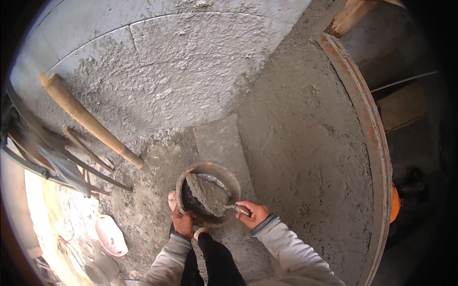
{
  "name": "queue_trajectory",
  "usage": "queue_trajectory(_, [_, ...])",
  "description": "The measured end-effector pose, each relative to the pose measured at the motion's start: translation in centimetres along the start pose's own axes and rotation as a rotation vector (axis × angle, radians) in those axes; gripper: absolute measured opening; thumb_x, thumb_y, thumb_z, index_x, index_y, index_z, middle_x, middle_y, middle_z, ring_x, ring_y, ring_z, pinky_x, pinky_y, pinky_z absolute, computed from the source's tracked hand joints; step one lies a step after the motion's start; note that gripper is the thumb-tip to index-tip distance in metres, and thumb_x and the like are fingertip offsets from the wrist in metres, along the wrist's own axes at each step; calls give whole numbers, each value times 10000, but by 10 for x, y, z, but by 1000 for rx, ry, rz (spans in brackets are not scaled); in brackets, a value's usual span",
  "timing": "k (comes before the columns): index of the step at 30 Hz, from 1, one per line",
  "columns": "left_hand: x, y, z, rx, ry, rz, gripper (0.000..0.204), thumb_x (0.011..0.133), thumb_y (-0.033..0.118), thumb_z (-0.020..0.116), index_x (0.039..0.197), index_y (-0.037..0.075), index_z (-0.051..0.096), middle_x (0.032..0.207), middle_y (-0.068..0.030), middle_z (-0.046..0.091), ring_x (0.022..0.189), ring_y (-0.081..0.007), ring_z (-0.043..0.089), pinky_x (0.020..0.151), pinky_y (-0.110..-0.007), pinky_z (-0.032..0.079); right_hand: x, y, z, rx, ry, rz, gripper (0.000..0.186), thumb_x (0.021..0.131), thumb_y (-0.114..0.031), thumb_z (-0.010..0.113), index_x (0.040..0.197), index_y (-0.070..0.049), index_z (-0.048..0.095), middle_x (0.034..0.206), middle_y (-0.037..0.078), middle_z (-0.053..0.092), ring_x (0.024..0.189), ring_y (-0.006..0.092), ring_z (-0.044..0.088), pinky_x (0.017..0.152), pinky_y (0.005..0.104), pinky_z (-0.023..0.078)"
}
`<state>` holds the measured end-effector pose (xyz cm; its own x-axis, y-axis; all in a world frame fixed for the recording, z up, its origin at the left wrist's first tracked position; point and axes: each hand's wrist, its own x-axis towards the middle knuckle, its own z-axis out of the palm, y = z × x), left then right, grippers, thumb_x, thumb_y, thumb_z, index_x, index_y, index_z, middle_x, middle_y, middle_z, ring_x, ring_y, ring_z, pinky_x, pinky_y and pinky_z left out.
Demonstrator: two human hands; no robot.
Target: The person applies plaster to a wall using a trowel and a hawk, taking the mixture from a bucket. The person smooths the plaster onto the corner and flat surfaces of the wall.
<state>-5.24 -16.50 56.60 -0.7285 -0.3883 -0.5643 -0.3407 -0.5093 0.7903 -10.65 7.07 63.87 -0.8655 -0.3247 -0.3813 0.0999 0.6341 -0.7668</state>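
Note:
My left hand (182, 223) is closed on the near left rim of a round, mortar-smeared pan (234, 180). In my right hand (255, 215) is the handle of a trowel (230, 207), at the pan's right side. A thick heap of wet grey mortar (206, 194) lies over the pan's opening and hides the trowel's blade. Dark, shiny wetness shows inside the pan around the heap. Whether the pan rests on anything cannot be made out; my feet are just below it.
Ahead rises a rough, partly plastered wall (171, 66). A wet-looking mortared surface (305, 157) spreads at right, bounded by a curved edge board (369, 119). Leftward are a wooden pole (90, 119), blurred long bars (62, 162), a pale basin (110, 236) and a grey bucket (101, 270).

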Motion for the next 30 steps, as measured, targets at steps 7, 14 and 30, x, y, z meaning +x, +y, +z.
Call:
queue_trajectory(7, [-7, 14, 1, -14, -12, 5, 218, 656, -76, 493, 828, 8, 597, 663, -21, 579, 522, -110, 510, 480, -239, 398, 72, -35, -147, 703, 585, 12, 366, 834, -160, 663, 1143, 11, 565, 825, 88, 643, 590, 129, 577, 503, 250, 497])
queue_trajectory(14, [-11, 15, -21, 141, 16, -5, 315, 641, -96, 485, 910, -15, 627, 728, -37, 626, 596, -120, 560, 529, -247, 433, -58, -15, -42, -136, 483, 28, 324, 803, -154, 634, 1115, -68, 616, 889, 114, 643, 768, 209, 634, 695, 317, 519])
queue_trajectory(30, [-19, 47, 14, -12, 32, -28, 299, 640, -108, 496, 877, 61, 563, 602, -1, 512, 390, -99, 420, 330, -228, 312, 7, -76, -71, 104, 110, -421, 401, 770, -190, 690, 1116, -5, 607, 982, 159, 659, 866, 278, 649, 777, 365, 502])
